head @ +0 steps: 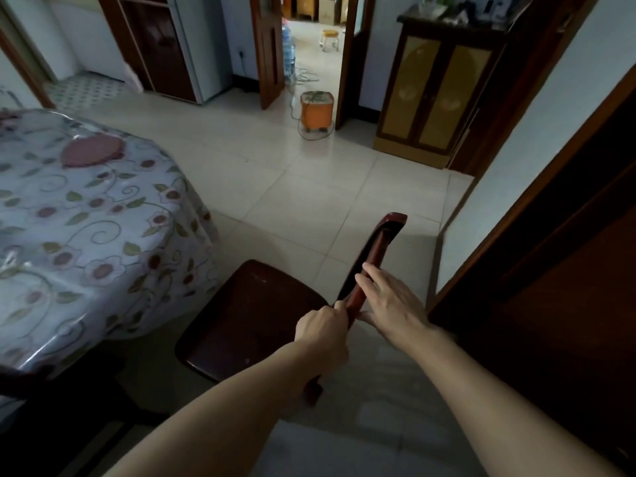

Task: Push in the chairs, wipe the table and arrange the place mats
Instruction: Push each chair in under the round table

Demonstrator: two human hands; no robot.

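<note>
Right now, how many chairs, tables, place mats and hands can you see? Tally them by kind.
Chairs: 1, the chair both hands grip by its back.
Tables: 1, the table under a floral cloth.
Place mats: 1, the mat on the table.
Hands: 2, left hand and right hand.
Total: 5
</note>
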